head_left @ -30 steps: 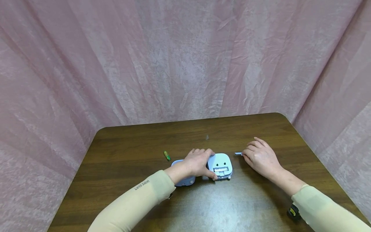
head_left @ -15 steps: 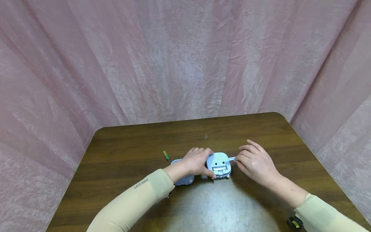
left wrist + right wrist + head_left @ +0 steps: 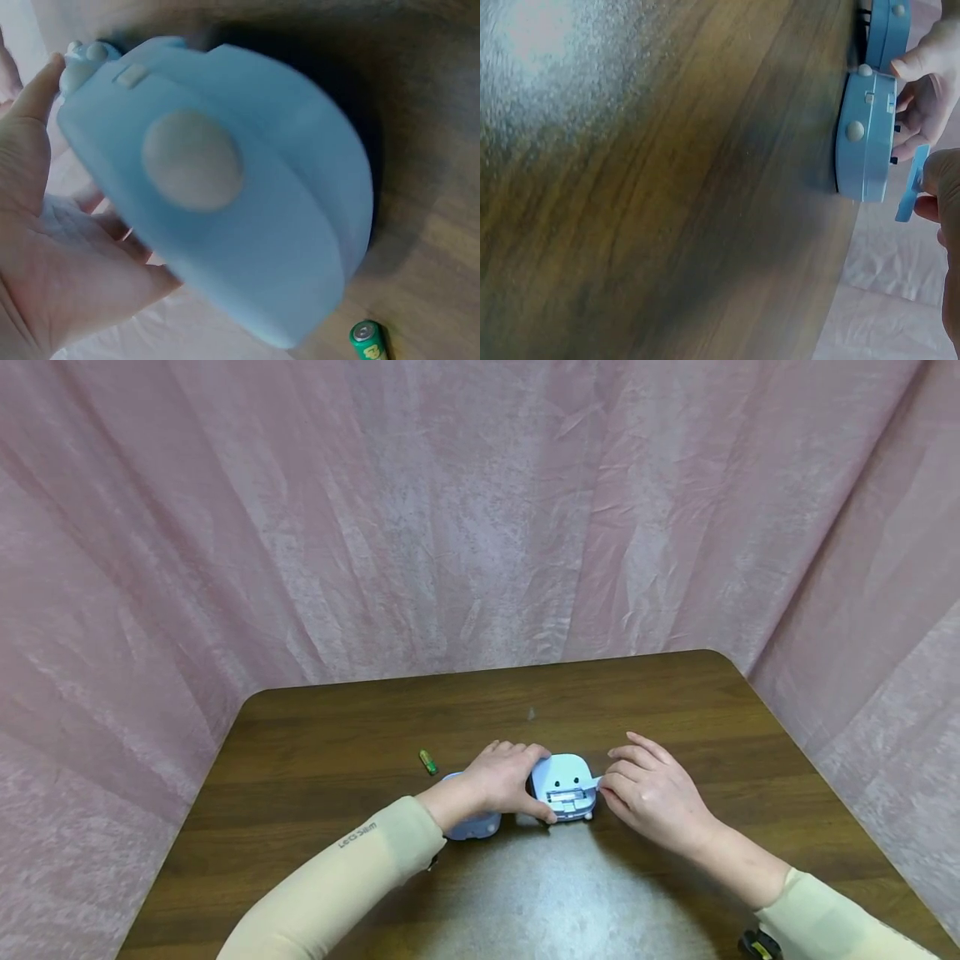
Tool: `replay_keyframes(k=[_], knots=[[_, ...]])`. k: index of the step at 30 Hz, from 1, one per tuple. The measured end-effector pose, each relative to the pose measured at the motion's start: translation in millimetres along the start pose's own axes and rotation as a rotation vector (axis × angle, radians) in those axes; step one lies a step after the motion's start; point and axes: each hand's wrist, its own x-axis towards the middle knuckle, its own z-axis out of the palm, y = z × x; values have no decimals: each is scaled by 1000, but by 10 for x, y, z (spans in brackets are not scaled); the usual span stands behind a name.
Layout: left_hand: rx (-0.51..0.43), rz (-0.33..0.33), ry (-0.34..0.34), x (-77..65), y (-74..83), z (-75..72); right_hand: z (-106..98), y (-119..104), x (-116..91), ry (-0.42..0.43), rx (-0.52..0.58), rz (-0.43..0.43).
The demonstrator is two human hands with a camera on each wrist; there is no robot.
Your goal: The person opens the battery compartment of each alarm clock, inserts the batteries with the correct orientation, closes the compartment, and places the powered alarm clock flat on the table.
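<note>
In the head view, a light blue rounded plastic device (image 3: 564,770) lies with its back side up, showing a slot-like battery compartment (image 3: 566,797) and two dark pegs. My left hand (image 3: 502,787) grips its left side, thumb on the near edge and fingers on the far edge. My right hand (image 3: 651,792) pinches a thin light blue cover strip (image 3: 913,186), held just over the compartment's right end. A second light blue rounded part (image 3: 474,828) lies under my left wrist; whether it joins the device is hidden. The left wrist view shows a large blue part (image 3: 255,232) with a pale round foot.
A green battery (image 3: 427,762) lies on the brown wooden table (image 3: 337,735), to the left of the device. Pink curtains (image 3: 480,527) hang behind the table and at both sides.
My right hand has moved left and slightly nearer, bringing the cover strip from beside the device to over its compartment. The left hand keeps its grip.
</note>
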Motion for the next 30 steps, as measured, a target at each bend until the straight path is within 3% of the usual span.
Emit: replay_keyframes(k=[11, 18, 30], knots=[[23, 81, -50, 38, -103, -50, 48, -102, -10, -2, 18, -29], [24, 120, -38, 68, -122, -45, 81, -144, 14, -4, 29, -40], [-31, 114, -58, 91, -152, -51, 134, -189, 113, -17, 39, -48]])
